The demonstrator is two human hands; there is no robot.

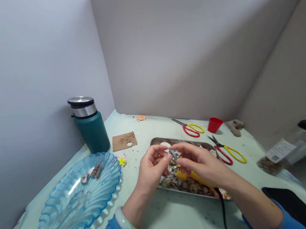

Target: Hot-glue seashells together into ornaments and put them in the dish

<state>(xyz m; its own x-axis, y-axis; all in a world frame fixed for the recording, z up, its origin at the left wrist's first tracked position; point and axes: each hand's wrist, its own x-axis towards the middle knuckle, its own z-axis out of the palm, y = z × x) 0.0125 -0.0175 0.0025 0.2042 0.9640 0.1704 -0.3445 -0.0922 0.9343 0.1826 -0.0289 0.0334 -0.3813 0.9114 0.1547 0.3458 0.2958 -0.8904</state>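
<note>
My left hand [153, 166] and my right hand [204, 162] meet over a metal tray [157, 141], fingertips closed in a pinch. Between them is a small grey-and-white piece [174, 153] that looks like a shell; both hands touch it. Below, the tray holds many small brown and grey shells [193, 188]. A yellow tool [198, 178] with a black cord [224, 216] lies across them, partly hidden by my right hand; its kind cannot be made out.
On the left stand a blue scalloped dish [79, 218] with small pieces in it and a green bottle [92, 133]. A brown card [123, 141], two scissors [191, 129], [227, 150], a red cup [214, 124] and a clear container [286, 152] surround the tray.
</note>
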